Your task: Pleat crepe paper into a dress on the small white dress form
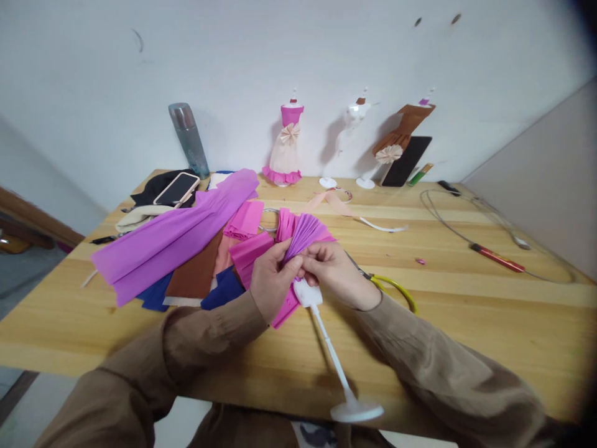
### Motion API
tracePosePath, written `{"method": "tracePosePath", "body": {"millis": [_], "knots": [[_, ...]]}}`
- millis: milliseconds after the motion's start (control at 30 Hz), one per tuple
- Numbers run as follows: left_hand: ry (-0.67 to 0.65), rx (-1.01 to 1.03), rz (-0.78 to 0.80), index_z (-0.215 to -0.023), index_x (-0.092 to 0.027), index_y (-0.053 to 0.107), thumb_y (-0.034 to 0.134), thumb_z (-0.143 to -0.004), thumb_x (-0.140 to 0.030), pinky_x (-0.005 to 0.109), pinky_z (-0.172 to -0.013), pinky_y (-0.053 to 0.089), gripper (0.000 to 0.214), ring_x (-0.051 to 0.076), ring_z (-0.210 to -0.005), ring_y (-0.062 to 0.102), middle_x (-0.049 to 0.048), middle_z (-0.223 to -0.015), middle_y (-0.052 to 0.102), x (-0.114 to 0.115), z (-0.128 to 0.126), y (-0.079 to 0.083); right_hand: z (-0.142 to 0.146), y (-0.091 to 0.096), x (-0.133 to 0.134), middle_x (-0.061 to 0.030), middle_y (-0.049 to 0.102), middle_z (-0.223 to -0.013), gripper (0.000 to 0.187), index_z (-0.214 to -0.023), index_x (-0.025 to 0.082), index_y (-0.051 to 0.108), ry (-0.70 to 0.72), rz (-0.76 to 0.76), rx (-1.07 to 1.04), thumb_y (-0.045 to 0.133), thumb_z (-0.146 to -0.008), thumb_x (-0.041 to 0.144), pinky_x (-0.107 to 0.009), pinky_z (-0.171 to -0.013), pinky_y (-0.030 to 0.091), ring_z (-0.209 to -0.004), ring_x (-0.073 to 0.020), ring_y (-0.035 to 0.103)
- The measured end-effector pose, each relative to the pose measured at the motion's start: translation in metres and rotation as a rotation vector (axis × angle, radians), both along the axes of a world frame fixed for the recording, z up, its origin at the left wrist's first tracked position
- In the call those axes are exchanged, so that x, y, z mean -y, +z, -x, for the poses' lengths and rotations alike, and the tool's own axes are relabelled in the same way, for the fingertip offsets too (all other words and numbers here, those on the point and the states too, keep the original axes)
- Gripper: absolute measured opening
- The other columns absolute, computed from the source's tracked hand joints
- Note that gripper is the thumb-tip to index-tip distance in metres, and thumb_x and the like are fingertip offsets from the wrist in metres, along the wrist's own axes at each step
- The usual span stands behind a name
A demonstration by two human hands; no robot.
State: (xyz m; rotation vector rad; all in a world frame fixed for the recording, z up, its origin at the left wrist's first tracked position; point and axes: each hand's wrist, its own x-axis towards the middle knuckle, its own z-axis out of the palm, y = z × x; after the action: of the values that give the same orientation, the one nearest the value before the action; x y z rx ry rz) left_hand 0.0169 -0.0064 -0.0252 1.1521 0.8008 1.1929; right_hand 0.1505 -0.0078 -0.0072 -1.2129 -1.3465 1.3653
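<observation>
Both hands meet at the middle of the table around a fan of pleated purple crepe paper [306,231]. My left hand [274,274] pinches the gathered lower end from the left. From the right, the closed fingers of my right hand [333,267] grip the same gathers. Just below them is the white torso of a small mannequin [308,294], tilted, its stand and round base [357,410] pointing towards me. My fingers hide its upper part. Pink crepe paper [254,252] lies under and beside my left hand.
A long purple crepe sheet [177,239] covers other coloured pieces at left, near a phone [177,188]. Yellow-handled scissors [396,289] lie right of my right hand. Dressed mannequins [291,146], a bottle [189,140] and a dark tablet [407,163] stand along the wall. A red-handled corded tool [497,257] lies right.
</observation>
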Motion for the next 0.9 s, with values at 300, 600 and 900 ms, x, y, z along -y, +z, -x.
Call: {"method": "tracePosePath", "body": {"millis": [300, 600, 900], "knots": [[0.107, 0.137, 0.353, -0.077, -0.015, 0.060, 0.068, -0.079, -0.020, 0.040, -0.081, 0.058, 0.010, 0.021, -0.074, 0.073, 0.0088, -0.078, 0.076, -0.028, 0.006, 0.014, -0.033, 0.000, 0.006, -0.0023, 0.056, -0.051, 0.036, -0.058, 0.020, 0.058, 0.039, -0.166, 0.802, 0.066, -0.080, 0.049, -0.030, -0.050, 0.028, -0.046, -0.0137, 0.045], [0.044, 0.120, 0.538, -0.075, -0.015, 0.052, 0.044, -0.094, -0.012, 0.018, -0.037, 0.029, 0.021, 0.006, -0.035, 0.042, -0.0037, -0.053, 0.053, -0.031, 0.010, 0.033, -0.018, -0.030, 0.024, -0.0045, 0.059, -0.059, 0.027, -0.063, 0.021, 0.057, -0.186, -0.051, 0.674, 0.075, -0.066, 0.040, -0.033, -0.054, 0.032, -0.057, -0.0198, 0.050], [-0.194, 0.236, 0.501, -0.071, -0.014, 0.052, 0.034, -0.102, -0.047, 0.016, -0.032, 0.017, 0.049, 0.001, -0.029, 0.028, -0.0010, -0.057, 0.053, -0.027, 0.010, 0.037, -0.056, 0.005, 0.021, -0.0016, 0.059, -0.056, 0.044, -0.067, 0.017, 0.066, -0.309, -0.050, 0.135, 0.075, -0.066, 0.060, -0.026, -0.044, 0.035, -0.047, -0.0120, 0.046]]}}
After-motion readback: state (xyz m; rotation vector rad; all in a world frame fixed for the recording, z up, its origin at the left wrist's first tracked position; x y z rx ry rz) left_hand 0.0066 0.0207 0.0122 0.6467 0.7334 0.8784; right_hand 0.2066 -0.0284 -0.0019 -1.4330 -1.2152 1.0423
